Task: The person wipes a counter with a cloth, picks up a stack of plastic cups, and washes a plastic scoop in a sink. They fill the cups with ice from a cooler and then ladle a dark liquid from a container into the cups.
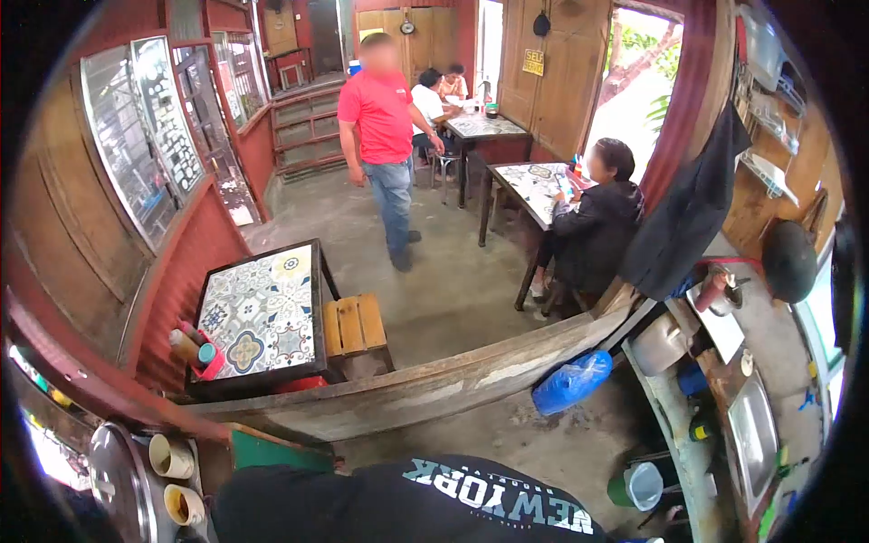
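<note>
Neither of my hands shows in the head view. A black shirt [362, 507] with "NEW YORK" lettering fills the bottom edge; no hand shows beside it. At the lower left, closest to the shirt, stand two cream-coloured containers, an upper cup [172, 456] and a lower cup [185, 505] with brownish contents. Next to them is a large round metal lid [118, 484]. A green panel [281, 451] lies just above the shirt's left part.
Beyond a low wooden partition [434, 385], a person in a red shirt [380, 118] stands between tiled tables. Another person in dark clothes [597, 226] sits at a table [534, 185]. A blue plastic bag [572, 382] hangs on the partition. At right are a sink [753, 434] and bucket [644, 486].
</note>
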Tool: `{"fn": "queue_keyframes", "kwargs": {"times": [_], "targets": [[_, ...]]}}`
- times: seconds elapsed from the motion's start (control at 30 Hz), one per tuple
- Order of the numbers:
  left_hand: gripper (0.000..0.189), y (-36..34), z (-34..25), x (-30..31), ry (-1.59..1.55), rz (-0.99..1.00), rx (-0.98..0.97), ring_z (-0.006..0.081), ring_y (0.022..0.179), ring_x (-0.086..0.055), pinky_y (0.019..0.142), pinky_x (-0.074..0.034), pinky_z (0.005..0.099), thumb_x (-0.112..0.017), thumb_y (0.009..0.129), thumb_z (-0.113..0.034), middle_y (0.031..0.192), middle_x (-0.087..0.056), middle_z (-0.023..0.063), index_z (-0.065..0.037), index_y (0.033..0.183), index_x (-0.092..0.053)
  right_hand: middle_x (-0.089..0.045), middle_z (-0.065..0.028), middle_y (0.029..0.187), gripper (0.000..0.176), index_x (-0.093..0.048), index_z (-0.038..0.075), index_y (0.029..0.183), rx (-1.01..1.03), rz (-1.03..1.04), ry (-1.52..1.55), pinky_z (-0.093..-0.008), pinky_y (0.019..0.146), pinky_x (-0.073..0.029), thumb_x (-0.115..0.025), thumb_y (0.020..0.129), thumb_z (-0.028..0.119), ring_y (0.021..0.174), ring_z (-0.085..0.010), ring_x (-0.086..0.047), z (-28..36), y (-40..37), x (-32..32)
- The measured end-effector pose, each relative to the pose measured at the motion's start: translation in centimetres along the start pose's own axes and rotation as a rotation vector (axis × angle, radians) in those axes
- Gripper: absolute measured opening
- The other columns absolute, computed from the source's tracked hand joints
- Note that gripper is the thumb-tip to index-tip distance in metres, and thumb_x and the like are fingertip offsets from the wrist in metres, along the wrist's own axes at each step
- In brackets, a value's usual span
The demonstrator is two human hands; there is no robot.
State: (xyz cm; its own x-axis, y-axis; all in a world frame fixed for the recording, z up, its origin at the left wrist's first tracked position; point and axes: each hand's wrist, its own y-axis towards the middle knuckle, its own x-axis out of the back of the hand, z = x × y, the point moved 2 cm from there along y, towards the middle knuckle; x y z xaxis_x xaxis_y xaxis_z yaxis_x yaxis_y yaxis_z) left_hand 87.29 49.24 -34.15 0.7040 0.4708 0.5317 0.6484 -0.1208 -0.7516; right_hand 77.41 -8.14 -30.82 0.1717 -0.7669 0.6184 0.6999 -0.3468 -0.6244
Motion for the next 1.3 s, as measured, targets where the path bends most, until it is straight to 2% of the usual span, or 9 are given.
{"fn": "queue_keyframes", "kwargs": {"times": [0.23, 0.33, 0.4, 0.6, 0.77, 0.87, 1.0, 1.07, 1.3], "targets": [[0.049, 6.6, -0.3, 11.6, 0.293, 0.201, 0.073, 0.0339, 0.113, -0.053, 0.091, -0.045, 0.0411, -0.061, 0.077, -0.035, 0.122, -0.055, 0.0191, -0.015, 0.121, -0.054, -0.061, -0.019, 0.109, 0.045, -0.059, 0.007, 0.114, 0.006, -0.123, -0.002, -0.0393, 0.092, -0.045, -0.069, 0.072, 0.022, 0.104, -0.0341, -0.057, -2.1, -2.0, -2.2], [0.051, 8.0, -7.6, 15.3, 0.296, 0.074, -0.053, 0.0338, 0.114, -0.052, 0.091, -0.045, 0.0407, -0.063, 0.075, -0.031, 0.123, -0.054, 0.0191, -0.015, 0.122, -0.053, -0.061, -0.019, 0.11, 0.047, -0.058, 0.008, 0.115, 0.046, -0.229, -0.038, -0.0391, 0.093, -0.044, -0.07, 0.071, 0.022, 0.105, -0.0342, -0.057, -4.2, -2.3, -2.1], [0.062, 9.3, -12.2, 15.6, 0.259, -0.24, -0.369, 0.0356, 0.117, -0.049, 0.092, -0.045, 0.0405, -0.059, 0.069, -0.007, 0.14, -0.037, 0.0171, -0.023, 0.128, -0.048, -0.049, -0.0188, 0.128, 0.063, -0.046, 0.01, 0.128, -0.198, -0.237, -0.112, -0.0419, 0.097, -0.041, -0.071, 0.073, 0.026, 0.116, -0.0335, -0.049, 0.4, -5.6, -0.7], [0.078, 6.5, -30.6, 11.9, 0.542, -0.011, -0.575, 0.0353, 0.132, -0.033, 0.103, -0.038, 0.0372, -0.05, 0.069, 0.007, 0.151, -0.012, 0.0164, -0.026, 0.139, -0.037, -0.064, -0.016, 0.104, 0.038, -0.061, 0.01, 0.11, -0.165, -0.296, 0.202, -0.0402, 0.087, -0.047, -0.064, 0.077, 0.03, 0.1, -0.032, -0.06, -2.4, -16.2, -2.7], [0.035, 19.8, -33.3, -0.7, 1.5, 0.248, -1.412, 0.04, 0.117, -0.045, 0.102, -0.036, 0.0401, -0.054, 0.082, -0.016, 0.118, -0.056, 0.0212, -0.004, 0.115, -0.056, -0.065, -0.0193, 0.096, 0.029, -0.067, 0.004, 0.092, -0.555, -0.314, 0.244, -0.0434, 0.079, -0.049, -0.058, 0.074, 0.025, 0.092, -0.0342, -0.062, -15.3, -28.5, -9.4], [0.034, 14.0, -40.6, -10.4, 1.417, 0.453, -1.075, 0.0391, 0.115, -0.047, 0.1, -0.037, 0.0398, -0.055, 0.082, -0.016, 0.116, -0.056, 0.021, -0.004, 0.114, -0.056, -0.066, -0.0202, 0.088, 0.024, -0.069, 0.003, 0.083, -0.708, -0.413, 0.386, -0.0446, 0.073, -0.051, -0.057, 0.071, 0.019, 0.084, -0.0353, -0.064, -22.5, -36.4, -14.0], [0.033, 1.7, -53.4, -32.6, 1.415, 0.601, -1.272, 0.038, 0.112, -0.048, 0.098, -0.038, 0.0394, -0.055, 0.083, -0.017, 0.115, -0.057, 0.0208, -0.003, 0.114, -0.056, -0.063, -0.02, 0.07, 0.025, -0.067, 0.002, 0.073, -0.874, -0.776, 0.508, -0.045, 0.064, -0.049, -0.058, 0.073, 0.025, 0.068, -0.0353, -0.062, -28.4, -47.6, -18.7], [0.033, -7.4, -57.1, -44.5, 1.39, 0.726, -1.455, 0.0374, 0.11, -0.049, 0.096, -0.039, 0.0392, -0.055, 0.083, -0.017, 0.114, -0.057, 0.0206, -0.003, 0.113, -0.056, -0.066, -0.0164, 0.081, 0.027, -0.067, 0.006, 0.09, -1.051, -1.031, 0.878, -0.0417, 0.068, -0.05, -0.06, 0.073, 0.026, 0.075, -0.0308, -0.064, -25.7, -55.1, -18.9], [0.032, -35.9, -55.3, -74.0, 1.475, 1.249, -1.863, 0.0354, 0.106, -0.052, 0.093, -0.04, 0.0384, -0.056, 0.084, -0.018, 0.111, -0.058, 0.0202, -0.002, 0.112, -0.056, -0.067, -0.009, 0.09, 0.03, -0.064, 0.009, 0.1, -1.346, -1.684, 1.476, -0.0352, 0.071, -0.05, -0.068, 0.074, 0.022, 0.081, -0.0229, -0.063, -19.9, -63.1, -25.9]]}}
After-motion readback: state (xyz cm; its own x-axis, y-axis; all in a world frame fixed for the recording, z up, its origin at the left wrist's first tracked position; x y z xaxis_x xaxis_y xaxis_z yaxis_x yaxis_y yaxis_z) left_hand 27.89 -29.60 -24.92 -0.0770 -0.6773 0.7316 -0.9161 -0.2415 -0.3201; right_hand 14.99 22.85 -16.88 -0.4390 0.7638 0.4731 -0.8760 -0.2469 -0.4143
